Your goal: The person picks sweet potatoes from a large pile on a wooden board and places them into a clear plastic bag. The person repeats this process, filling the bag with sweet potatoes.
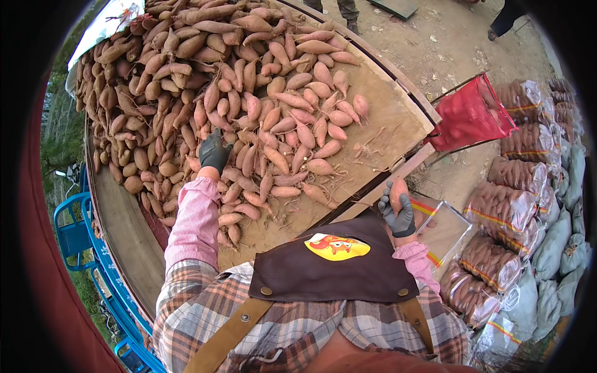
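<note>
A large heap of sweet potatoes [186, 84] covers much of the wooden board surface [378, 135] before me. My left hand [214, 153], in a dark glove, reaches onto the heap among the sweet potatoes; its fingertips are partly hidden, so a grip does not show. In my right hand [402, 219], also gloved, a single reddish sweet potato [399, 193] is held upright, beyond the board's near right edge. Just below that hand, a clear plastic bag [450, 228] with a red and yellow stripe hangs at a square frame.
A red mesh bag [471, 114] hangs on a rod frame at the board's right corner. Filled clear bags of sweet potatoes [501, 210] and pale green sacks [552, 247] are stacked at right. Blue metal railing [77, 228] runs along the left. Other people's legs [347, 11] show at the top.
</note>
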A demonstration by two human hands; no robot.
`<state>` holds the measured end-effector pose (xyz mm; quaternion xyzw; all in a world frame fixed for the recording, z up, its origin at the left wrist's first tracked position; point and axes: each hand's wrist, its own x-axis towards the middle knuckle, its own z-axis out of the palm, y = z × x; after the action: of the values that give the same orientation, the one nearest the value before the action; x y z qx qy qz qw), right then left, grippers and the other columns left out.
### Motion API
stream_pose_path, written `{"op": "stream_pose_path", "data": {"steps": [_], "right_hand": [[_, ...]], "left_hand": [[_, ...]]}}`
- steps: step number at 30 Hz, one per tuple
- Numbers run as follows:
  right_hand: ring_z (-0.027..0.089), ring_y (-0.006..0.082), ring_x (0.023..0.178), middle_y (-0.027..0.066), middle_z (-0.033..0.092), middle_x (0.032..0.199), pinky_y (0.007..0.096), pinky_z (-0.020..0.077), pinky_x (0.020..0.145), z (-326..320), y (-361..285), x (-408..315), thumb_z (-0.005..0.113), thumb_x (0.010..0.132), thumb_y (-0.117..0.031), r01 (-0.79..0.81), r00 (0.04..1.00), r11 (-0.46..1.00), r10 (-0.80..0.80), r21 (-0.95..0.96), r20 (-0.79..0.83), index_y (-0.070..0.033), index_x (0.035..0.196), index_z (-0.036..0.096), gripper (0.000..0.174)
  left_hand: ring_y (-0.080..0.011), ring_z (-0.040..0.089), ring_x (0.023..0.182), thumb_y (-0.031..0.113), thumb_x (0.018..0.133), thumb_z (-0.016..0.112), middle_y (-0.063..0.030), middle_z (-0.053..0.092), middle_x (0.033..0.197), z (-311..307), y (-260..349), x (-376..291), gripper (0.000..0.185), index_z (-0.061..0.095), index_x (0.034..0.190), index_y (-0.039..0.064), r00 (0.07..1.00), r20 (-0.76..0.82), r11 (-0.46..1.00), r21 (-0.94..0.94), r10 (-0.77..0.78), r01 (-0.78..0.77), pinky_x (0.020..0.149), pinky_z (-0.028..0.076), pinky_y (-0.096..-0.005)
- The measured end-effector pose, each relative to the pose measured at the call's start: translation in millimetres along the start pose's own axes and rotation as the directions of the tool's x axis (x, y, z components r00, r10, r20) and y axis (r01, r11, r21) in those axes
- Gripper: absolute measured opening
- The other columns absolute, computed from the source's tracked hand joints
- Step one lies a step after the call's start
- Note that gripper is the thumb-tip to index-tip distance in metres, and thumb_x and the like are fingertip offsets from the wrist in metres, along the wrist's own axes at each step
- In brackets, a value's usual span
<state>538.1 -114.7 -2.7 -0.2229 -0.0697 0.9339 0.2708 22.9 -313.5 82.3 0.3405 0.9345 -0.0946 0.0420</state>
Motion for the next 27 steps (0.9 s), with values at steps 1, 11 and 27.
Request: {"op": "stream_pose_path", "data": {"steps": [1, 11, 27], "right_hand": [[0.060, 0.0216, 0.096, 0.0118, 0.057, 0.112, 0.0334, 0.0515, 0.085, 2, 3, -2, 0.069, 0.084, -0.020, 0.012, 1.000, 0.999, -0.013, 0.044, 0.013, -0.004, 0.136, 0.038, 0.063], [0.061, 0.0188, 0.098, 0.0088, 0.059, 0.115, 0.0347, 0.0511, 0.087, 6, -32, -21, 0.069, 0.084, -0.013, 0.058, 0.994, 0.980, -0.075, -0.189, -0.082, -0.006, 0.139, 0.037, 0.064], [0.059, 0.0209, 0.101, 0.0098, 0.056, 0.116, 0.0361, 0.0507, 0.089, 13, -30, -4, 0.077, 0.077, -0.025, 0.105, 0.988, 0.957, -0.132, -0.271, -0.083, -0.003, 0.128, 0.044, 0.064]], "left_hand": [[-0.0340, 0.057, 0.110, 0.041, 0.084, 0.064, -0.0171, 0.059, 0.122, -1, 7, 4, 0.066, 0.043, 0.138, 0.009, 0.995, -0.101, 0.999, -0.030, 0.021, -0.024, 0.089, 0.047, -0.0428], [-0.0356, 0.062, 0.101, 0.044, 0.088, 0.056, -0.0210, 0.066, 0.104, 30, 265, 212, 0.044, 0.068, 0.101, 0.004, 0.992, 0.103, 0.882, -0.471, 0.072, -0.015, 0.087, 0.047, -0.0431], [-0.0192, 0.053, 0.114, 0.006, 0.087, 0.059, -0.0117, 0.050, 0.130, -18, 240, 93, 0.065, 0.027, 0.144, 0.000, 0.935, -0.224, -0.154, -0.970, 0.276, -0.187, 0.097, 0.043, -0.0294]]}}
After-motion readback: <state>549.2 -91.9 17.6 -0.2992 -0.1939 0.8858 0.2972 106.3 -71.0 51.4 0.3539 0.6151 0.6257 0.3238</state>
